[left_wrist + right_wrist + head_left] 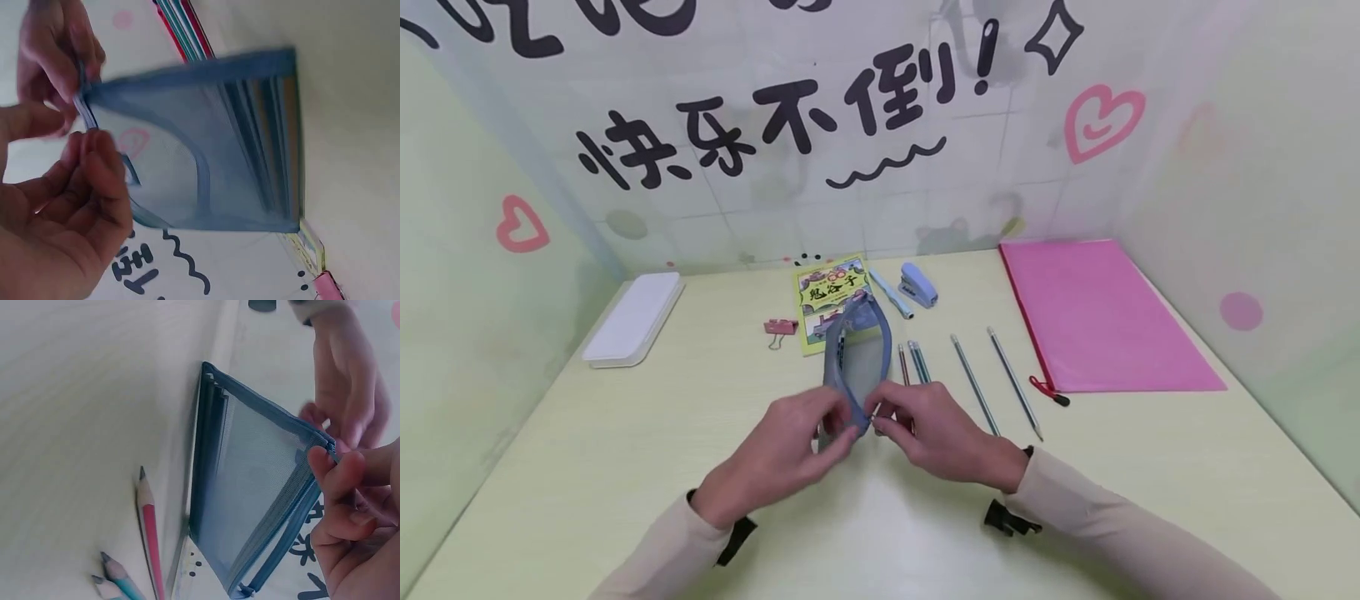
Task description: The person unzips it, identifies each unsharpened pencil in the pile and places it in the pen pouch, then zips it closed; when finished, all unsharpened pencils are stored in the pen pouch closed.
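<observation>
A blue mesh zip pouch stands on edge between both hands, its zip side gaping open at the top. Long slim shapes show through the mesh at its bottom in the left wrist view. At the near top corner, my left hand pinches the pouch's edge between thumb and fingers. Opposite it, my right hand pinches the zip end, thumb against forefinger, as the right wrist view shows. Beside the pouch on the right lie several pencils, among them a red pencil, partly hidden by the right hand in the head view.
Behind the pouch lie a yellow booklet, a light blue pen and a lavender stapler. A pink binder clip sits left of them. A white case lies far left, a pink zip folder far right. Walls enclose the table.
</observation>
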`<action>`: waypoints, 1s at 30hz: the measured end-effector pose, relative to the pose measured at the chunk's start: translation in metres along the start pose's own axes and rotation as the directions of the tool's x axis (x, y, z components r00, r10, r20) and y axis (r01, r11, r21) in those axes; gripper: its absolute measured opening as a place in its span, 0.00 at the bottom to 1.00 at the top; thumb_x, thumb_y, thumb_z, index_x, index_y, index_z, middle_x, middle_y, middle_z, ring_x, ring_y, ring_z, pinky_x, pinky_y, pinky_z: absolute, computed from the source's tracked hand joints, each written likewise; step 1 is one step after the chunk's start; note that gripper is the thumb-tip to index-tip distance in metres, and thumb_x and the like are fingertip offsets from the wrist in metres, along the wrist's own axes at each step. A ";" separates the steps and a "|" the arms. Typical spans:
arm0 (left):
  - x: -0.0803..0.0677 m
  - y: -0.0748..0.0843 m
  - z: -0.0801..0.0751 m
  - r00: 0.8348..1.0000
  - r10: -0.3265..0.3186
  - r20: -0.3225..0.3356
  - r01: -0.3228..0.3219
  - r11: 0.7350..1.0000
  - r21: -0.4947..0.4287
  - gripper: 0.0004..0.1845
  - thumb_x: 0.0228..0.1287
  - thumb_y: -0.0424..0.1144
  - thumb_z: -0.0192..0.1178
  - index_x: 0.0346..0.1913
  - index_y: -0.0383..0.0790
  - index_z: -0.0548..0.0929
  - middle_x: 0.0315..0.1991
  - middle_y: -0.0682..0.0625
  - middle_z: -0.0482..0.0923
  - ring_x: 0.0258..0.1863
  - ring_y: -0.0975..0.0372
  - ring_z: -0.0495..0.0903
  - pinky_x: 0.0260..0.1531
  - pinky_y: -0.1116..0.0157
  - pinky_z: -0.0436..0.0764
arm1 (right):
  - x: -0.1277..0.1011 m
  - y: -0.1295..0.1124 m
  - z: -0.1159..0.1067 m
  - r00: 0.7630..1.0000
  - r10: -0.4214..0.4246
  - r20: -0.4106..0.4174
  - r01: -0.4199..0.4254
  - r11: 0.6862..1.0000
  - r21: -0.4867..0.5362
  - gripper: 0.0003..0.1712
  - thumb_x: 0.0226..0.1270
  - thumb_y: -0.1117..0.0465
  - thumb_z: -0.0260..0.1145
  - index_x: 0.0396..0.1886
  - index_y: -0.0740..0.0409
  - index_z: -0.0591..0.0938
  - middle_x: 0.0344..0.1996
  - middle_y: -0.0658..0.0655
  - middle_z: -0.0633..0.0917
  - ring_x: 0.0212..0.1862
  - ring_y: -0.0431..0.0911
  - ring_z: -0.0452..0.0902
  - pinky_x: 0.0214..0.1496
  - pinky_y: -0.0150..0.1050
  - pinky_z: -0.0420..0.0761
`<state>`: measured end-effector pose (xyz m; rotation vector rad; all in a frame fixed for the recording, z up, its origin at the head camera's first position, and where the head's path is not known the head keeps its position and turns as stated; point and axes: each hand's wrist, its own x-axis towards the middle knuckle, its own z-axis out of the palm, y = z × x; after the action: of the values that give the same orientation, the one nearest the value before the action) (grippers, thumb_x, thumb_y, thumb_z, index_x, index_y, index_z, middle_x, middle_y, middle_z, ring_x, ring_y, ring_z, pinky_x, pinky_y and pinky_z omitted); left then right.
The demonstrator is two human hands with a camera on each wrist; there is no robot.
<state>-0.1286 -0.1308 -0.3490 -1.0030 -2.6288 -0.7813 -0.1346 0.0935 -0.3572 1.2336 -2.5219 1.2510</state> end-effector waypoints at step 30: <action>-0.075 -0.006 -0.005 0.958 0.217 -0.190 -0.078 0.828 0.555 0.25 0.76 0.40 0.33 0.29 0.42 0.81 0.25 0.51 0.77 0.22 0.63 0.75 0.16 0.67 0.76 | 0.035 0.070 -0.054 0.978 -0.025 -0.209 -0.061 0.915 -0.398 0.03 0.68 0.69 0.66 0.35 0.59 0.84 0.27 0.55 0.89 0.22 0.39 0.71 0.25 0.30 0.71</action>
<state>-0.0767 -0.1785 -0.3752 -0.8600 -2.3080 -0.0858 -0.2212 0.1333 -0.3525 0.9316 -2.4669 0.7550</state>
